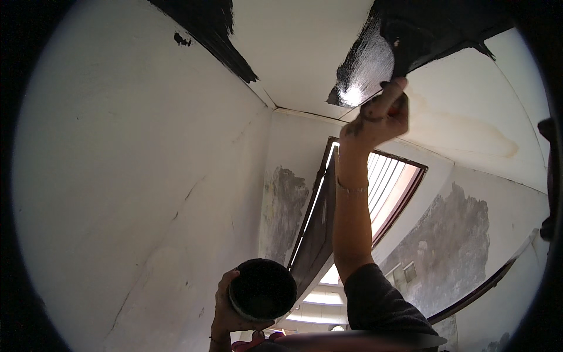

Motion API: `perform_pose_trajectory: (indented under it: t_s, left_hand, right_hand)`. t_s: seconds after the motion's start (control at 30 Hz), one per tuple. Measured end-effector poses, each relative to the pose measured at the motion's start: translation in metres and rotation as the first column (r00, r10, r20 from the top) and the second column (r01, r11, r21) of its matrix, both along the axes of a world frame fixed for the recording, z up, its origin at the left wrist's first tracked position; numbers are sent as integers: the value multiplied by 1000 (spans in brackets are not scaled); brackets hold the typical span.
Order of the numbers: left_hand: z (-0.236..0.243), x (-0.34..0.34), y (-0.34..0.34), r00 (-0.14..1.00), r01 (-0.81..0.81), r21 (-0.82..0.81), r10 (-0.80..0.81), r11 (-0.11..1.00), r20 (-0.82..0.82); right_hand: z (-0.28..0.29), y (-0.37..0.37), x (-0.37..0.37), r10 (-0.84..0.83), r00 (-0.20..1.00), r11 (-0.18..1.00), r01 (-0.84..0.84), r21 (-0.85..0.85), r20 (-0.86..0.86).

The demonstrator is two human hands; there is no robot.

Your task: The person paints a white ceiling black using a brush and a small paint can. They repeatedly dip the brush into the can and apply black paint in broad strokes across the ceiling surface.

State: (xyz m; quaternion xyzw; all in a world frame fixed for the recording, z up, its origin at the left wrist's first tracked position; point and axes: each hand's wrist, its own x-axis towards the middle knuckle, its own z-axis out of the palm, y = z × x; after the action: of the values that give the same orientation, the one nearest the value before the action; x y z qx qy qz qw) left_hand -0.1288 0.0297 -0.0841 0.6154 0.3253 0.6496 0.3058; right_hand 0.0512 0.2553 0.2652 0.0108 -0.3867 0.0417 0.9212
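Observation:
My right hand (378,120), smeared with black, is raised overhead and closed round the handle of a black-coated paintbrush (400,56). The brush lies against wet black paint (363,64) on the pale ceiling, and its bristles blend into the dark patch. Lower down, my left hand (226,308) holds up a round container (263,290), its fingers wrapped round the side and underside. The container looks black; I cannot make out how full it is.
Another black paint strip (205,29) runs along the upper left. Beyond my right arm are a dark-framed barred window (390,182) and a dark door panel (316,234). The pale walls carry cracks and a peeled grey patch (451,246).

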Motion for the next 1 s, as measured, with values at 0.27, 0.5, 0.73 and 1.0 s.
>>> perform_pose_trajectory:
  t_s: [0.27,0.5,0.73,1.0]
  left_hand:
    - [-3,-1,-8,999,-25,-39,26,999,24]
    - [-3,-4,-14,999,21,-100,-19,995,28]
    - [6,7,-12,996,-81,29,80,996,31]
    - [2,4,-3,998,-63,91,62,994,12]
  right_hand:
    - [-68,114,-3,12,996,923,-46,-382,-90]
    - [-113,125,1,24,987,772,-119,-624,-159]
    - [-52,17,1,-105,994,980,99,-172,-24]
    - [-12,31,21,-102,994,987,106,-118,33]
